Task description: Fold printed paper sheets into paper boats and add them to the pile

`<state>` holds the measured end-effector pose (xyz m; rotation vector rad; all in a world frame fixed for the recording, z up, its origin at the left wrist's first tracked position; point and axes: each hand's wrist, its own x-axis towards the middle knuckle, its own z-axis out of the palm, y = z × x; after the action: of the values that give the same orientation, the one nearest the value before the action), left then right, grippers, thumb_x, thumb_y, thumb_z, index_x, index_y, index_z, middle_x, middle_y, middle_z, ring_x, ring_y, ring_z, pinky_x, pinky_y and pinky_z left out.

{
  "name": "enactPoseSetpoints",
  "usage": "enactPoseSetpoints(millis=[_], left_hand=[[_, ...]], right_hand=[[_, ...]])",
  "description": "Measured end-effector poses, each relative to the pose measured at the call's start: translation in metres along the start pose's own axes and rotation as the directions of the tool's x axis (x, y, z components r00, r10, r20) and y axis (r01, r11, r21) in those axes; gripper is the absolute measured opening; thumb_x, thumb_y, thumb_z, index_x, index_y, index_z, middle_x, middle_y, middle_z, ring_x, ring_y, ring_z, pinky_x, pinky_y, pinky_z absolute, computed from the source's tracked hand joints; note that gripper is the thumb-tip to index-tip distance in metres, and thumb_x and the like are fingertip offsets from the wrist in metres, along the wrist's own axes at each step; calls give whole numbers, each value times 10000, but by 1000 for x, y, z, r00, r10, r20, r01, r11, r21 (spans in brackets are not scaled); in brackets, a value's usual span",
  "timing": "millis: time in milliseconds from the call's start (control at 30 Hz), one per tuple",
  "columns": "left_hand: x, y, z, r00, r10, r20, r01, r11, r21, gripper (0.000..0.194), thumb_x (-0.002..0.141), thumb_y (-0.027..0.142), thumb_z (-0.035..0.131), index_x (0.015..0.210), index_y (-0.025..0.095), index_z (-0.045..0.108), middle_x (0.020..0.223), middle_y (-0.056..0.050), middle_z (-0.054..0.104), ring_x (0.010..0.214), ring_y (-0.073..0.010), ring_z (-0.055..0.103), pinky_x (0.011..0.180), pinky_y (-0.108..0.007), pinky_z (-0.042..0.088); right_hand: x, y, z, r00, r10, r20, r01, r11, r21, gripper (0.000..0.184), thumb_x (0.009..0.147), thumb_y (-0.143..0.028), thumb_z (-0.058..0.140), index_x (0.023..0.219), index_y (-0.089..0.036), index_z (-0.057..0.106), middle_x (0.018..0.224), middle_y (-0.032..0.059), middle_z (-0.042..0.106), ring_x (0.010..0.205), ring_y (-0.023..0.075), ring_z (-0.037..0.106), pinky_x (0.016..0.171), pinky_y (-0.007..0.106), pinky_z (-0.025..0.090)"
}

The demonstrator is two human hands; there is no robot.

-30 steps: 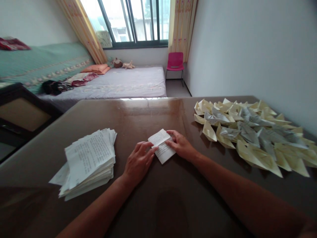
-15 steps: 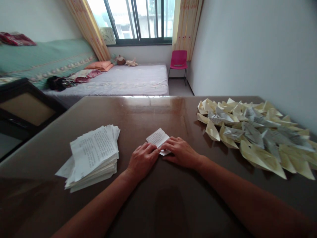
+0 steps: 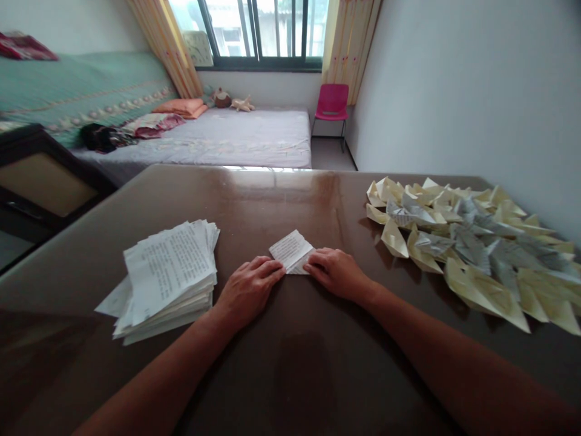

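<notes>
Folded paper [image 3: 290,248] between left hand [image 3: 247,289] and right hand [image 3: 339,274], palms down, each grip closed on a near corner.

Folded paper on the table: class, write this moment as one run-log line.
left hand: touching folded paper | right hand: touching its right side | sheet stack: at left | paper boats: at right

Folded paper [image 3: 291,249] white, dark print lines; paper boats [image 3: 471,245] cream, grey; tabletop [image 3: 290,203] brown; chair [image 3: 332,102] magenta.
</notes>
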<state>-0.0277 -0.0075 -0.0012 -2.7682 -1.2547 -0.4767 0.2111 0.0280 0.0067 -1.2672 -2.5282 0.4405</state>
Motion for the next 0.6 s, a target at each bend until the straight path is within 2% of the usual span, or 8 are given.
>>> enactPoseSetpoints(millis=[267, 600], left_hand=[[0, 3, -1, 1000, 20, 0, -20, 998, 59, 270, 898, 175, 498, 1123, 207, 644, 1141, -62, 655, 1065, -225, 551, 822, -359, 484], [-1, 7, 0, 1000, -2, -19, 3, 998, 59, 305, 913, 182, 475, 1191, 188, 599, 1119, -83, 653, 1056, -221, 560, 830, -353, 478]], right_hand=[[1, -8, 1, 991, 133, -28, -136, 970, -203, 303, 939, -419, 433, 813, -199, 599, 840, 31, 651, 753, 148, 567, 620, 258, 314], [5, -10, 4, 986, 161, -31, -164, 958, -236, 297, 928, -418, 441, 783, -201, 584, 828, 30, 654, 754, 155, 583, 612, 273, 318]])
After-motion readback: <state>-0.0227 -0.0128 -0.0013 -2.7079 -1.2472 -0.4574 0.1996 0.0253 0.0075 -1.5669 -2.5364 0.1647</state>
